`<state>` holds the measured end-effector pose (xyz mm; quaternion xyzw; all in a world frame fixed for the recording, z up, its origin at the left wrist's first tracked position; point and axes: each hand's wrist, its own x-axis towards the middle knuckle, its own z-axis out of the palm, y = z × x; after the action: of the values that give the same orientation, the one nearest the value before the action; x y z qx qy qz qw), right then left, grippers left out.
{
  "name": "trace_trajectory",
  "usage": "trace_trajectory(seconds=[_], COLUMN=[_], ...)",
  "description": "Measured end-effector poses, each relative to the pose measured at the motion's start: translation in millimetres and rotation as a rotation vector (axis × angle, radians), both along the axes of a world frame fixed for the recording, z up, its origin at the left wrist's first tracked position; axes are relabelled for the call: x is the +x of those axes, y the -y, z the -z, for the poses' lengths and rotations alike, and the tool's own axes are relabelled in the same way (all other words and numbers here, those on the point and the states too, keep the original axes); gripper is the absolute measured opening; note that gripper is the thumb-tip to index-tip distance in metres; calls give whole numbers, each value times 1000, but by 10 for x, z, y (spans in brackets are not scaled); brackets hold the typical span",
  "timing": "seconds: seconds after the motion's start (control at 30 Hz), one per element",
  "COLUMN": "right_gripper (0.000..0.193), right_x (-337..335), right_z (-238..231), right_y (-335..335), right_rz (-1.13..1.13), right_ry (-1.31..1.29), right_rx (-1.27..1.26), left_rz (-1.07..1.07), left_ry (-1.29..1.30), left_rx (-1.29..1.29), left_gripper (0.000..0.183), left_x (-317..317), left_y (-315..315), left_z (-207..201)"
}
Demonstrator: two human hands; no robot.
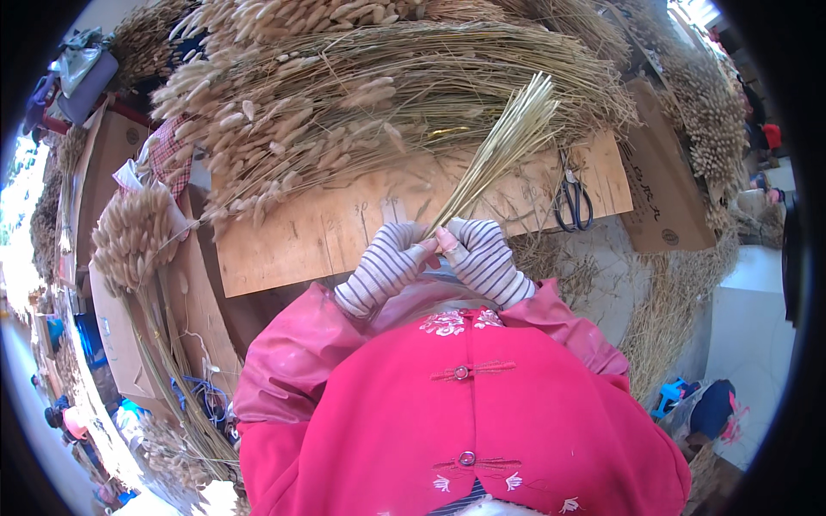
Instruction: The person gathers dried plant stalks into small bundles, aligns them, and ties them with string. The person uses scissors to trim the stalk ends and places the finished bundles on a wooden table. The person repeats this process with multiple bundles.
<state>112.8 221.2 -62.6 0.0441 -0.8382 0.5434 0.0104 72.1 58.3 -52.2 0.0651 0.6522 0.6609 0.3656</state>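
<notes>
Standing here, I've got left hand (385, 265) and right hand (488, 260) with fingers pinched narrow on 1 bundle of pale stalks (509, 140), fanning out beyond the fingertips; dark scissors (572, 205) sit off to their right.

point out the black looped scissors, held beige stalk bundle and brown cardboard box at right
Black looped scissors (570, 179), head view, handle junction
Held beige stalk bundle (493, 158), head view, middle stalks
Brown cardboard box (664, 203), head view, printed side

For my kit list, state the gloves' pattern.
Gloves: white with dark stripes, clearest in the head view.
</notes>
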Motion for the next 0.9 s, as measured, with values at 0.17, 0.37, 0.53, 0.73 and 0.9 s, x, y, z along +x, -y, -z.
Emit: trace_trajectory(seconds=[0.17, 0.37, 0.53, 0.73, 0.9], right_gripper=[30, 24, 35, 31, 21], right_x=[-33, -235, -201, -243, -176], right_z=[119, -180, -39, -95, -88], right_y=[-213, -856, -461, -263, -209], right_rz=[269, 873, 244, 424, 367], right_ry=[-140, -1, 199, 143, 177], right_rx=[-24, -317, -235, -576, -645], left_rz=[13, -36, 57, 235, 9], left_ry=[40, 24, 64, -43, -202], left_rx=[65, 116, 77, -76, 29], left_gripper=[27, 30, 30, 40, 35], left_x=[-60, -88, -108, -318, -365], left_y=[55, 66, 57, -10, -287], left_z=[47, 91, -48, -356, -202])
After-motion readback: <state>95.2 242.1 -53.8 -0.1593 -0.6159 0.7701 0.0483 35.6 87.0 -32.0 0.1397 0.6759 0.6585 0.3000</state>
